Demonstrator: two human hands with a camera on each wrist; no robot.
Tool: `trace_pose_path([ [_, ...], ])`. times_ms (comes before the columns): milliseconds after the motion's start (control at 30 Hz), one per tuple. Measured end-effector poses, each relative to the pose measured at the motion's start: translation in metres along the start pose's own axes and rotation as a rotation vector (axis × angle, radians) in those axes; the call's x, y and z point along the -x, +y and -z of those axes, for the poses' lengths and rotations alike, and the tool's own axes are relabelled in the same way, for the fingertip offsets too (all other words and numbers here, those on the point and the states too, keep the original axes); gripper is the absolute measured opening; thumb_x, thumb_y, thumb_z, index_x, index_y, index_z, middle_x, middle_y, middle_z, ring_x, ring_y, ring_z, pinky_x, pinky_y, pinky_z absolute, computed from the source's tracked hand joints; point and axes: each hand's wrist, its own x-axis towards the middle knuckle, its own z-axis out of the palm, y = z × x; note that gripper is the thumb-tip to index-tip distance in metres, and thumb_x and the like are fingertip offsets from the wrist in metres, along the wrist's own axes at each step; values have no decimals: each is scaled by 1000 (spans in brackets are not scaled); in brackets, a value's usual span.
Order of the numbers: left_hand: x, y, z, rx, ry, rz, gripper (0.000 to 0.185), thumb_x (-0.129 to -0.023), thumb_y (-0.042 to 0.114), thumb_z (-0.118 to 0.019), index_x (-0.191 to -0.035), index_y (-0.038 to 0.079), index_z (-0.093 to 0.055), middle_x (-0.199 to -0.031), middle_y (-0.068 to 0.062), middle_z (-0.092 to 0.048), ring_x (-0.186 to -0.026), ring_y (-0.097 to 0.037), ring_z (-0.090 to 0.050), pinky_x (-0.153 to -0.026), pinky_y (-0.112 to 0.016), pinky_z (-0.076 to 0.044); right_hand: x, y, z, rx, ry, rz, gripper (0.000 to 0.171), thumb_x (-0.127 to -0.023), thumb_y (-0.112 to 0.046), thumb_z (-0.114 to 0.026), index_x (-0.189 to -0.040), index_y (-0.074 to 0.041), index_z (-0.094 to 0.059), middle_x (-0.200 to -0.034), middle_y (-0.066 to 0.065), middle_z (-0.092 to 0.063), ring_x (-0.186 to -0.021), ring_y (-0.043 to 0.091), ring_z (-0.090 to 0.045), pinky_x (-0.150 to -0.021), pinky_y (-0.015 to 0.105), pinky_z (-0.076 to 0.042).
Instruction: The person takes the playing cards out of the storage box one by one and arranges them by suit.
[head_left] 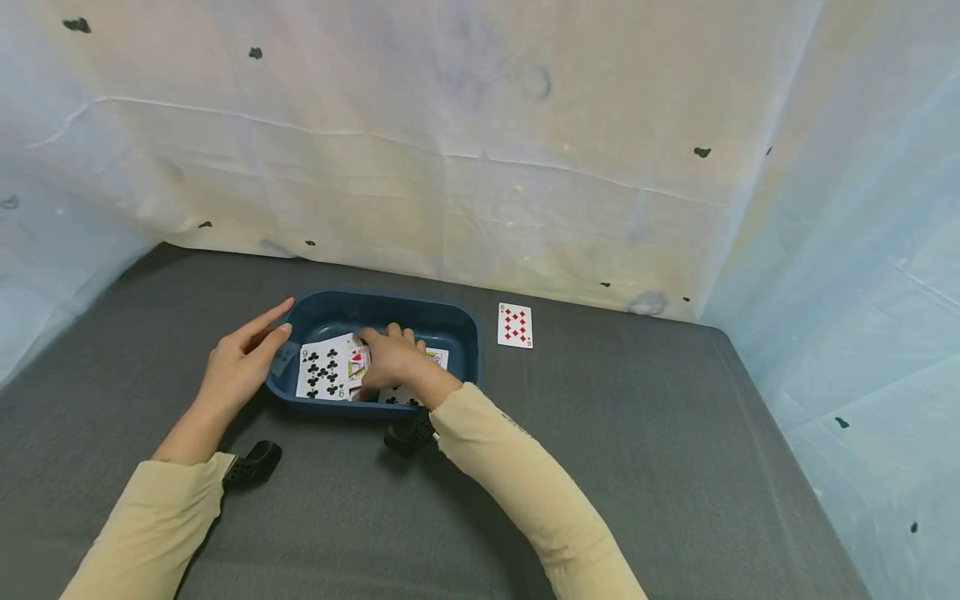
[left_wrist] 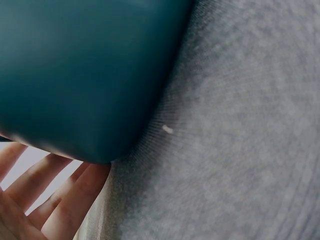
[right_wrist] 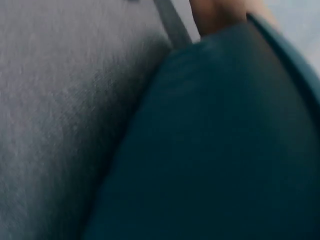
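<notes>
The right hand [head_left: 390, 357] is down inside the blue tub [head_left: 457, 321], its fingers [head_left: 395, 335] curled over the loose playing cards [head_left: 330, 371] lying on the tub floor; whether they actually pinch a card I cannot tell from here. The left hand [head_left: 238, 367] rests against the tub's outer wall with its fingers [left_wrist: 60, 200] straight and relaxed, steadying it on the grey bench [head_left: 637, 433].

The cards overlap just under the right fingertips, so I judge that a lift could drag two at once, or bend one against the tub wall. If the left hand slackens, the tub may slide on the bench when the right hand pulls upward. A card could also slip off and land face down.

Readable marks: the card nearest the left fingers shows black clubs, probably a nine, its corner mark too small to be sure of. Beyond the right fingers, well apart on the bench, lies a red diamonds card [head_left: 514, 325], seemingly a ten. No brand is legible.
</notes>
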Motion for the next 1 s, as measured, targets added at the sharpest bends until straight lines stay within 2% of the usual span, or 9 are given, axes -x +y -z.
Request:
trace_pose_path([
  [133, 0, -1, 0, -2, 12, 0, 52, -100, 49, -39, -149, 31, -34, -131, -23, -54, -107, -29, -48, -73, -35, -35, -3, 2, 3, -5, -77, 39, 90, -78, -34, -77, -150, -44, -24, -113, 0, -41, -86, 17, -34, -68, 28, -22],
  [267, 0, -1, 0, -10, 14, -4, 53, -100, 50, -38, -149, 30, -34, -131, -22, -56, -105, -27, -48, -73, -35, -36, -5, 3, 4, -16, -107, 44, 90, -78, -32, -76, -150, -43, -24, -112, 1, -41, -89, 17, -39, -71, 29, -26],
  [367, 0, -1, 0, -12, 8, -8, 53, -100, 50, -38, -149, 30, -34, -131, -22, -56, -107, -28, -49, -73, -35, -37, -5, 4, 4, -10, -117, 45, 91, -79, -33, -76, -151, -41, -22, -123, 3, -42, -96, 18, -44, -79, 31, -31],
  [467, -1, -1, 0, -6, 2, -14, 53, -100, 49, -38, -149, 30, -34, -132, -24, -55, -109, -32, -50, -73, -35, -37, -3, 4, 5, 35, -121, 45, 90, -80, -39, -74, -151, -43, -20, -138, 4, -39, -113, 20, -45, -91, 34, -32],
  [600, -1, -1, -1, 0, 6, -18, 52, -100, 48, -39, -149, 30, -34, -133, -24, -54, -111, -35, -51, -74, -36, -38, 3, 6, 3, 148, -61, 38, 86, -79, -52, -72, -150, -40, -26, -134, 4, -43, -118, 20, -41, -98, 36, -31],
  [733, -2, 0, -3, -2, 13, -13, 53, -100, 48, -39, -149, 29, -34, -134, -25, -53, -111, -36, -51, -75, -37, -38, 10, 12, 2, 214, 51, 16, 78, -73, -60, -74, -140, -33, -45, -117, 2, -49, -107, 18, -40, -91, 34, -31],
  [833, -2, 0, -4, -6, 16, -10, 53, -100, 48, -39, -149, 29, -35, -134, -25, -52, -112, -37, -49, -76, -38, -38, 12, 18, 1, 165, 96, 25, 74, -70, -58, -77, -132, -30, -50, -117, 2, -47, -105, 18, -38, -86, 32, -30],
  [1000, -3, 0, -4, -11, 18, -9, 53, -100, 48, -39, -149, 29, -35, -134, -26, -52, -111, -37, -49, -76, -38, -36, 9, 27, -1, 74, 91, 64, 87, -69, -54, -80, -144, -30, -41, -127, 1, -40, -105, 16, -35, -81, 28, -29],
])
